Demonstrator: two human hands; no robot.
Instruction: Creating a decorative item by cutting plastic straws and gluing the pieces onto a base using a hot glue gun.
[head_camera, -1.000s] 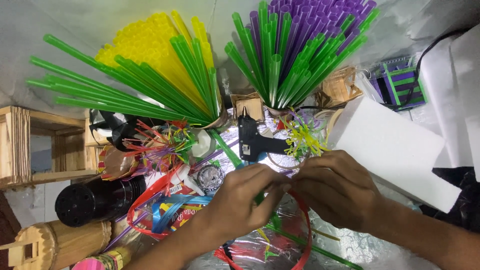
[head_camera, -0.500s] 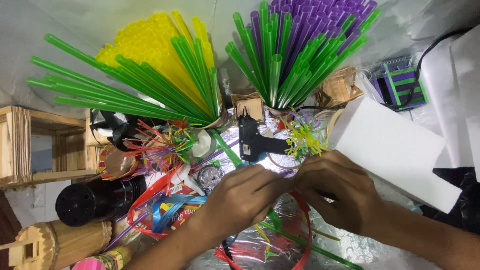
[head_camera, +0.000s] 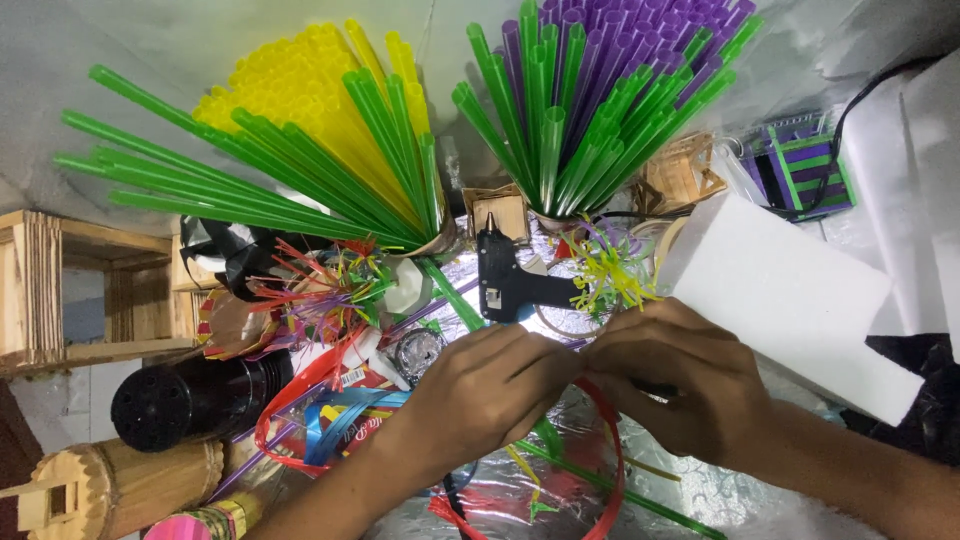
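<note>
**Hands pinched together over a red strip**

Far left: wooden crate (head_camera: 40, 290), black pot (head_camera: 190, 398) on its side, small wooden house (head_camera: 110, 490) at the bottom corner. Behind: yellow and green straws (head_camera: 300, 140) fanned out of one holder. Below: cut straw flowers (head_camera: 325, 285), loops of red and blue ribbon (head_camera: 330, 415).

Centre: left hand (head_camera: 490, 390) curled, fingertips pressed toward the right hand, apparently pinching something small at the meeting point; the exact piece hidden between the fingers. Red strip (head_camera: 612, 450) arcing down from that point across the foil-covered desk (head_camera: 560, 500), green straw (head_camera: 590, 482) lying under it. Black glue gun (head_camera: 510, 282) just beyond the knuckles, resting on the foil. Purple and green straws (head_camera: 600, 90) standing behind.

Right: right hand (head_camera: 675, 385) clenched likewise, thumb and fingers closed at the same spot. White foam block (head_camera: 790, 300) just beside it.

Judged step: joining or folding at the strip's top end. Next move likely calling for a steady pinch and a free hand for the glue gun.
</note>
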